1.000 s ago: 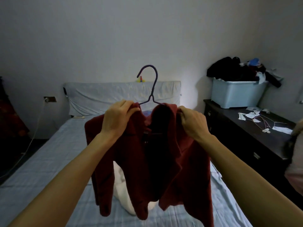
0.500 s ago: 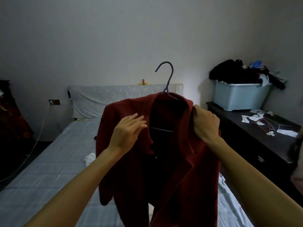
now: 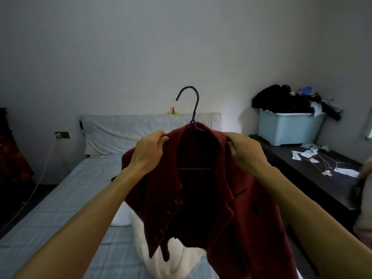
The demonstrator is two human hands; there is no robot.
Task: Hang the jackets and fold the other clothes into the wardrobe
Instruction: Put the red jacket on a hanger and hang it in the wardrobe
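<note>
1. Red jacket (image 3: 201,198): held up in mid-air over the near end of the bed (image 3: 66,208), front open towards the viewer, collar draped over a hanger (image 3: 194,109).
2. Hanger: hook upright above the collar, crossbar visible inside the open front. Both shoulders of the jacket appear seated on it.
3. Left hand (image 3: 148,153): fingers (image 3: 162,138) curled, pinching the jacket's left shoulder edge. Half a second earlier this hand lay flat and open against the front panel; it has since moved up to grip.
4. Right hand (image 3: 244,155): fingers (image 3: 231,140) closed on the right shoulder beside the collar, as in the earlier views.
5. Reading: a second ago the jacket was bunched around a tilted hanger; it now hangs square. Dressing the hanger looks nearly done, and carrying it to the wardrobe, which is not in view, remains.
6. Surroundings: a white garment (image 3: 175,256) lies on the bed below the jacket. At right, a dark desk (image 3: 330,190) carries a light-blue bin (image 3: 289,128) heaped with clothes (image 3: 281,99), with white scraps (image 3: 308,154) nearer.
</note>
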